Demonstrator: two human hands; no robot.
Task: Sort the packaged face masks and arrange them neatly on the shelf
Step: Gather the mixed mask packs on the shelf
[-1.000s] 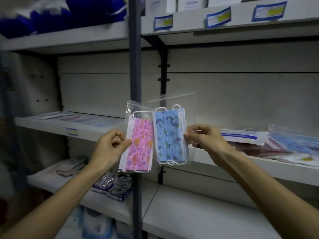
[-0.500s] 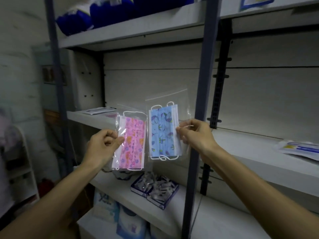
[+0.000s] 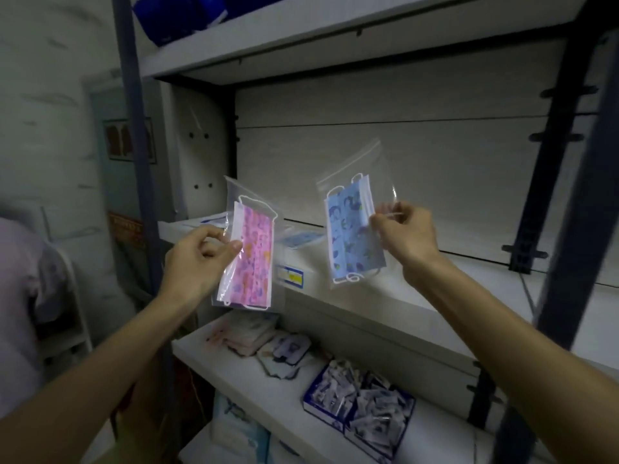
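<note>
My left hand [image 3: 197, 259] pinches the left edge of a clear zip bag holding a pink patterned face mask [image 3: 253, 259]. My right hand [image 3: 407, 234] pinches the right edge of a second clear bag with a blue patterned face mask [image 3: 351, 236], tilted to the right. Both bags hang in the air in front of the white middle shelf [image 3: 361, 293]. On that shelf, behind the bags, lie a blue packaged mask [image 3: 301, 237] and a white packet [image 3: 209, 220].
Dark metal uprights [image 3: 134, 128] stand left and right [image 3: 569, 229]. The lower shelf [image 3: 254, 386] carries pinkish packets [image 3: 248, 333], small carded items [image 3: 284, 356] and two blue boxes of sachets [image 3: 361, 406]. Blue packs [image 3: 187, 11] sit on the top shelf. A person's sleeve [image 3: 16, 296] is at far left.
The view has swung left along the shelving. My hands have moved apart, so the two bags no longer overlap, and the blue bag has tilted.
</note>
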